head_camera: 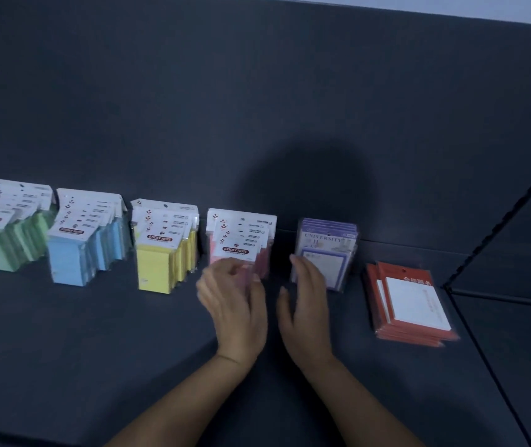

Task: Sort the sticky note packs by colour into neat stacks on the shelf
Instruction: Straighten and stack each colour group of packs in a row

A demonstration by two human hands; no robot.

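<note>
Standing in a row: six colour groups of sticky note packs on the dark shelf [96, 350], close to its dark back panel [257, 108].
Green packs [2, 250]: far left, upright and leaning back, white header cards fanned.
Blue packs [67, 262]: just beside the green ones, upright, front pack labelled "STICKY NOTE".
Yellow packs [156, 269]: next to the right, upright, apart from the blue group.
Pink packs [241, 237]: middle of the row, upright, their lower part hidden behind the left hand.
Purple packs [328, 243]: right of the pink ones, upright, with "UNIVERSITY" printed on the front.
Red packs [415, 304]: far right, lying flat in a slightly fanned pile, well apart from both hands.
Left hand [235, 311]: at the front of the pink packs, its fingers [225, 266] curled over their front face and the thumb on their right side, gripping them; blurred.
Right hand [307, 304]: its fingers [302, 269] are straight and together, laid against the left edge of the purple packs, thumb spread away, holding nothing.
Gap: a narrow strip of shelf shows between the two hands.
</note>
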